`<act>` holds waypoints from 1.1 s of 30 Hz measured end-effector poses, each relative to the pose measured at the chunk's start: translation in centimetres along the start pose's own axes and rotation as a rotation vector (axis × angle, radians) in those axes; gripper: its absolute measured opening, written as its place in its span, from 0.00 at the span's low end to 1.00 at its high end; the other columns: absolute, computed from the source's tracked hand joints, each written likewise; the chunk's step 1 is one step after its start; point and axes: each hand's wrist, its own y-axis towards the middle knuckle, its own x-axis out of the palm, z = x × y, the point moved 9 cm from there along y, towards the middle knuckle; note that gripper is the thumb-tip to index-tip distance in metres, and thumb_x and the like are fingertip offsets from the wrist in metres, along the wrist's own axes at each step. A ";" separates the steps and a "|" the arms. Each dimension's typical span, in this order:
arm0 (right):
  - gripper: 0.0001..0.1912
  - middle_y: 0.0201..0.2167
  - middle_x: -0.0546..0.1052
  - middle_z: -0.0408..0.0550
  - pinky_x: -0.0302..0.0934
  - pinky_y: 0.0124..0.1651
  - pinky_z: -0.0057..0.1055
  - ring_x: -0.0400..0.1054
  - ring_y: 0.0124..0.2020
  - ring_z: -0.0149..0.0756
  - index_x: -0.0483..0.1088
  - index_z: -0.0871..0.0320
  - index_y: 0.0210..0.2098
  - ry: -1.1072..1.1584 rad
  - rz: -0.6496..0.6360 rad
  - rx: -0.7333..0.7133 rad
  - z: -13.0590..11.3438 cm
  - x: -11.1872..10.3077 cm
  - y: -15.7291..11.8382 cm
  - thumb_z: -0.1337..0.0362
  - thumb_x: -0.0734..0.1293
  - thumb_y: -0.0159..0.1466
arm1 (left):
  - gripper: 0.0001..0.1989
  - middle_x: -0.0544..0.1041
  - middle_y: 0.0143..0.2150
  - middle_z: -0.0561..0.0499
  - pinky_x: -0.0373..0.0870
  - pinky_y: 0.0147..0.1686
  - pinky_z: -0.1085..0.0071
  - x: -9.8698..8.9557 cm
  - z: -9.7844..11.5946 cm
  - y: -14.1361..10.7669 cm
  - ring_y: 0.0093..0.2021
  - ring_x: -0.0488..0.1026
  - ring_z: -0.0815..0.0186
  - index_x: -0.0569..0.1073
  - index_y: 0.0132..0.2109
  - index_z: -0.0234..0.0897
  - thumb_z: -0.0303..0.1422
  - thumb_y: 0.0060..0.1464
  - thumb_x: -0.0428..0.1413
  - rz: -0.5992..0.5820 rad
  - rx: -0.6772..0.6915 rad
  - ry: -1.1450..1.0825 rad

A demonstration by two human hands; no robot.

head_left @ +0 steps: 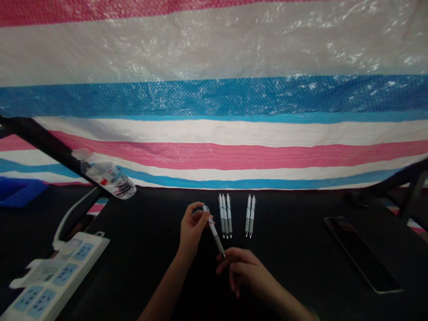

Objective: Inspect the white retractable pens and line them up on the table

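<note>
Head cam view, closest stuff first: the left hand (193, 229) is pinching a white-and-grey retractable pen (214, 232) near its top end, thumb and fingers closed on it, and the pen slants down across the middle of the black table (143, 232). The right hand (245, 272) sits just below with its fingers loosely curled, one fingertip right at the pen's point (can't really tell from this angle if they're touching).

Just past the hands, three pens (225, 216) lie tight together, and two more pens (250, 216) lie side by side a little to the right. All five have their points toward the near edge. So the count right now is five lying in two groups and one up in the hands.

Toward the near left corner there's a white power strip (56, 278) with blue sockets and a white cable (63, 223) running off it. A dark tablet (363, 254) lies at an angle near the right edge, well apart from the hands, with a broad stretch of black tabletop in between. Along the far left, a plastic water bottle (112, 180) leans on a black frame bar (43, 145), with a blue plastic bin (18, 191) beyond. A striped tarp (214, 98) hangs behind the far edge.
</note>
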 end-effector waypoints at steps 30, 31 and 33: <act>0.24 0.57 0.72 0.57 0.61 0.57 0.47 0.62 0.58 0.51 0.68 0.58 0.57 -1.660 0.546 -0.646 -9.5 -3.7 -3.6 0.75 0.61 0.61 | 0.12 0.82 0.36 0.49 0.76 0.34 0.69 1.0 2.8 -1.8 0.33 0.80 0.61 0.78 0.47 0.41 0.33 0.54 0.60 0.020 0.312 0.483; 0.25 0.59 0.71 0.56 0.59 0.59 0.49 0.61 0.60 0.52 0.68 0.58 0.57 -1.709 0.522 -0.644 -9.2 -3.7 -3.3 0.75 0.61 0.61 | 0.12 0.81 0.35 0.50 0.76 0.35 0.69 0.9 3.1 -2.0 0.32 0.80 0.61 0.77 0.46 0.41 0.32 0.54 0.60 0.033 0.332 0.482; 0.24 0.59 0.71 0.55 0.56 0.60 0.50 0.59 0.61 0.53 0.69 0.58 0.57 -1.757 0.473 -0.633 -8.6 -3.7 -2.9 0.75 0.63 0.61 | 0.11 0.81 0.34 0.51 0.76 0.35 0.69 0.6 3.4 -2.3 0.32 0.80 0.62 0.77 0.46 0.41 0.32 0.55 0.59 0.060 0.358 0.480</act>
